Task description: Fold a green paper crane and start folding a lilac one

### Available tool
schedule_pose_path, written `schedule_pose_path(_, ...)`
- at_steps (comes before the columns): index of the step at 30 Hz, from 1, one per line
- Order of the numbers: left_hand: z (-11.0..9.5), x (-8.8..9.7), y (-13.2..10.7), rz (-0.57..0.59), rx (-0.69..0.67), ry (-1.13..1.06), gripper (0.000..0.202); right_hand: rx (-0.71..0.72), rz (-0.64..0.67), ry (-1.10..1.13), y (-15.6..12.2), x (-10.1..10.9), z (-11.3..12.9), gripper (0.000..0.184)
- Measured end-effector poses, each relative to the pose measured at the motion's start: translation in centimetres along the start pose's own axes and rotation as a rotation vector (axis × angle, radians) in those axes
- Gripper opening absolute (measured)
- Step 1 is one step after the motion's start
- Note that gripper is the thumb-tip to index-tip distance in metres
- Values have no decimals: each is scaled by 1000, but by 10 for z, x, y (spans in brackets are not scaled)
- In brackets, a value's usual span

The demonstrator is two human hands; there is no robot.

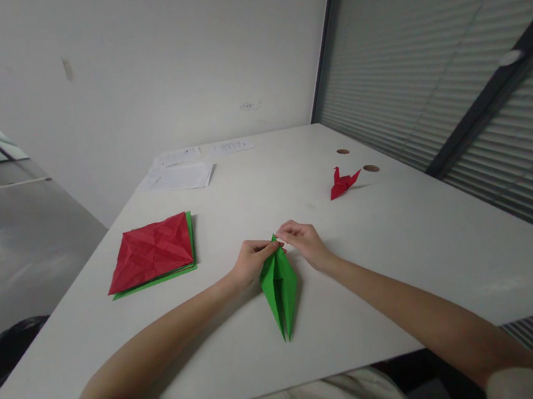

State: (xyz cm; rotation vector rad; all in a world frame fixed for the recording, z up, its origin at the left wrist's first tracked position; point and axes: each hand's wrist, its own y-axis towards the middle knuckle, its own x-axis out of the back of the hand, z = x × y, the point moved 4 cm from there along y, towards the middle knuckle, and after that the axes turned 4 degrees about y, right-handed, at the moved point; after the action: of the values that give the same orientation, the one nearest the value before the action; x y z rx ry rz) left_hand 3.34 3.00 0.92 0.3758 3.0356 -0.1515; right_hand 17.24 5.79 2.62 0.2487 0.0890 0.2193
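Where green origami diamond (287, 280) lies: over bench (384, 269), wearer-side of the fingers, long axis fore-aft, split points closest to wearer.
Left hand (253, 258), nearer: fingers closed on far tip.
Right hand (306, 241): fingertips bunched beside tip; grip can't tell.
Folds: thin paper, crisp creases, kite-shaped flaps.

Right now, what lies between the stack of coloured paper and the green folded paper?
The left hand and some white tabletop lie between the stack and folded paper, in the head view.
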Motion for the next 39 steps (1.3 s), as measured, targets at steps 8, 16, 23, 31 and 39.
schedule_pose_path(8,-3,-3,-2,25,-21,19,50,-4,16,-13,-1,-3,2,30)
schedule_pose_path(16,-6,-4,-3,88,-44,30,50,-4,63,43,0,-2,2,23)
schedule_pose_path(23,-7,-4,-2,128,-69,88,52,-79,60,47,-4,-4,4,27)
schedule_pose_path(31,-6,-1,-2,97,-59,150,52,-36,6,4,-1,1,2,30)
schedule_pose_path(39,-9,-1,-3,70,-84,185,51,-8,42,-60,-1,0,7,27)
